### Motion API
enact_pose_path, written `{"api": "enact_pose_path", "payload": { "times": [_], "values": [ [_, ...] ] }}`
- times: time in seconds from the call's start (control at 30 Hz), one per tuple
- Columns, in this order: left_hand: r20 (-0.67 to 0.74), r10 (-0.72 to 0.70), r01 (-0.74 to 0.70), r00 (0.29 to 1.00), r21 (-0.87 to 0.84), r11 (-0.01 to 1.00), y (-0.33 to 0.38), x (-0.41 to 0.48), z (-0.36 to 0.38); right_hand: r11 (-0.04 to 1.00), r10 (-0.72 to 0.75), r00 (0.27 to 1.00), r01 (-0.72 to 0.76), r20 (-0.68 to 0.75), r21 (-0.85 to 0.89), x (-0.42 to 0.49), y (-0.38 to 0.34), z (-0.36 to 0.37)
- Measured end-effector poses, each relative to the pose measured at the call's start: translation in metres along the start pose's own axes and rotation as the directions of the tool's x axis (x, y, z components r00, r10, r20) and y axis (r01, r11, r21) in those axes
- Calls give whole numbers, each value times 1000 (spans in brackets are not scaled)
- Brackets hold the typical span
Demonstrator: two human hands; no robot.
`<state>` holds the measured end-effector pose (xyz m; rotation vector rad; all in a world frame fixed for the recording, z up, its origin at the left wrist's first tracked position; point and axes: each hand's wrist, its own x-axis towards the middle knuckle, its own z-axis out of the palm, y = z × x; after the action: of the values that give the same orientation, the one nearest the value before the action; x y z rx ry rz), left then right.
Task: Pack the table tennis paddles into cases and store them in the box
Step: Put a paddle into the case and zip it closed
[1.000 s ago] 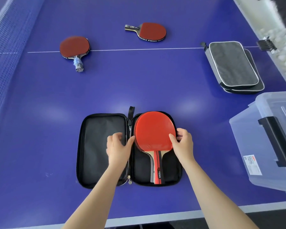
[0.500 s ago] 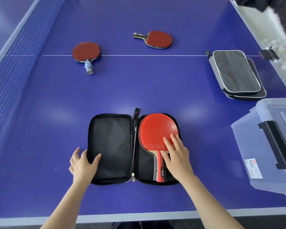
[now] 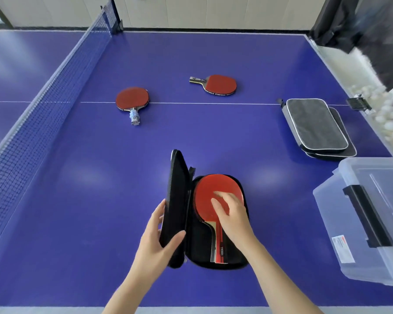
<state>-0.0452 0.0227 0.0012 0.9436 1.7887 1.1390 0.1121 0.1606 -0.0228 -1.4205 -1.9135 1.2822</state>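
The left hand (image 3: 154, 241) pinches the left half of the open case (image 3: 177, 200), thumb inside and fingers behind, so that this half stands nearly upright off the table (image 3: 77, 200). The right half lies flat and holds a red paddle (image 3: 208, 196), blade away from the person and handle toward them. The right hand (image 3: 230, 214) rests on the blade; its grip is loose, with bent fingers touching the rubber and holding nothing.

Two more paddles lie bare on the far table, well apart: a second paddle (image 3: 132, 99) near the net (image 3: 43, 109) and a third paddle (image 3: 220, 83) with its handle pointing left. At the right a grey case (image 3: 313, 123) lies shut on top of a black case (image 3: 351, 150); their contents are hidden. The clear box (image 3: 334, 223) stands at the table's right edge, lid on, with a black latch (image 3: 368, 216). What it holds cannot be told.
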Motion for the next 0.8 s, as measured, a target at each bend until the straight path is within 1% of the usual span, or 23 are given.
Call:
{"api": "enact_pose_path", "payload": {
  "times": [0.1, 0.17, 0.23, 0.33, 0.37, 0.43, 0.5, 0.57, 0.63, 0.8],
  "values": [
    [124, 95, -110, 988, 118, 987, 1, -3, 28, 980, 16, 997, -30, 69, 199, 0, -27, -2],
    [173, 126, -156, 977, 176, 972, 2, -3, 43, 967, 12, 996, -34, 87, 253, -2, -38, -2],
    [203, 144, -185, 969, 202, 962, 3, -1, 54, 976, 22, 998, -34, 54, 215, -3, -43, -3],
    [236, 148, -201, 960, 222, 954, 3, -1, 61, 995, 57, 998, -54, -35, 90, -1, -39, -10],
    [246, 149, -204, 958, 218, 954, 2, 0, 61, 995, 74, 996, -69, -57, 74, 1, -36, -15],
    [245, 156, -210, 957, 216, 954, 0, 2, 60, 989, 118, 989, -109, -85, 101, 5, -29, -28],
    [217, 144, -201, 966, 274, 940, -5, 9, 59, 980, 173, 979, -160, -112, 115, 8, -16, -42],
    [185, 145, -211, 972, 419, 883, -9, 19, 64, 965, 238, 964, -221, -120, 137, 12, 5, -51],
    [189, 121, -209, 974, 563, 799, -14, 31, 75, 946, 305, 944, -286, -123, 154, 13, 27, -53],
    [240, 54, -228, 969, 793, 565, -33, 53, 114, 916, 392, 908, -369, -150, 160, 14, 70, -44]
  ]
}}
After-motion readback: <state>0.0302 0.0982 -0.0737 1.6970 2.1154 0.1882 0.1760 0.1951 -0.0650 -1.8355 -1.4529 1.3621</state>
